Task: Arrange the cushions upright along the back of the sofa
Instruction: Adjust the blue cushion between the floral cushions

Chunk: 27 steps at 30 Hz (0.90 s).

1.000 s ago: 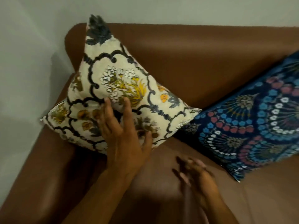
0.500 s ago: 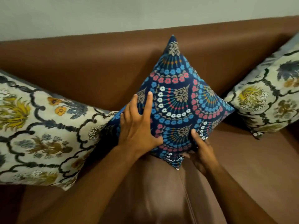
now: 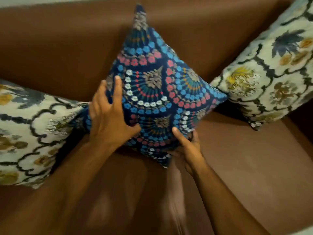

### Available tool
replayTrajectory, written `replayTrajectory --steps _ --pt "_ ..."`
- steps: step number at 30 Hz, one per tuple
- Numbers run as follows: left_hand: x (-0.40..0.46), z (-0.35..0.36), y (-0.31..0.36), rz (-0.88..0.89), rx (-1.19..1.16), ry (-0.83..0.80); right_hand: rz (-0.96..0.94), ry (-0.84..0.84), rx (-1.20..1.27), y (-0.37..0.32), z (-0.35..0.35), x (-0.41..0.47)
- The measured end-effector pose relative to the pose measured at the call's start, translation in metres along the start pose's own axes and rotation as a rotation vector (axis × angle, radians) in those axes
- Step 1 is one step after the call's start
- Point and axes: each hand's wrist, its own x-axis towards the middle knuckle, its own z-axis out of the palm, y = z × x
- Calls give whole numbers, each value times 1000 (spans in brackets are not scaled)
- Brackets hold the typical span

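Observation:
A dark blue cushion [image 3: 157, 89] with blue, red and white flower arcs stands on one corner in the middle of the brown sofa, leaning on the backrest [image 3: 64, 48]. My left hand [image 3: 110, 114] lies flat on its lower left face, fingers spread. My right hand [image 3: 186, 146] grips its bottom right edge, thumb on the front and fingers behind. A cream floral cushion [image 3: 28, 133] rests to the left, its corner touching the blue one. Another cream floral cushion [image 3: 274, 73] leans against the backrest on the right.
The brown sofa seat [image 3: 245, 167] stretches out below the cushions. A strip of pale wall [image 3: 25, 1] shows above the backrest at the top left. Both of my forearms reach in from the bottom edge.
One second ago my left hand was on the left cream cushion. Both hands then moved onto the blue cushion. Since half a second ago the view has moved closer and the cushion sits slightly higher.

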Motion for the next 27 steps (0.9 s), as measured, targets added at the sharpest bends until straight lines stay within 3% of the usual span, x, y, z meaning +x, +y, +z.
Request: replayTrajectory --steps 3,6,9,14,20,27 --pt "-22 11 43 -73 -32 106 59 111 8 -15 -55 -1" --pt "-28 33 120 52 -50 150 79 254 127 -51 -148 0" --pt "-4 52 215 250 -126 108 85 284 126 -109 -233 17" --pt "67 81 352 363 -127 -76 -15 317 143 -196 -310 84" --pt "115 109 383 301 68 -127 -8 65 81 -233 -301 118" --pt "100 115 380 262 78 -61 16 215 -2 -228 -299 101"
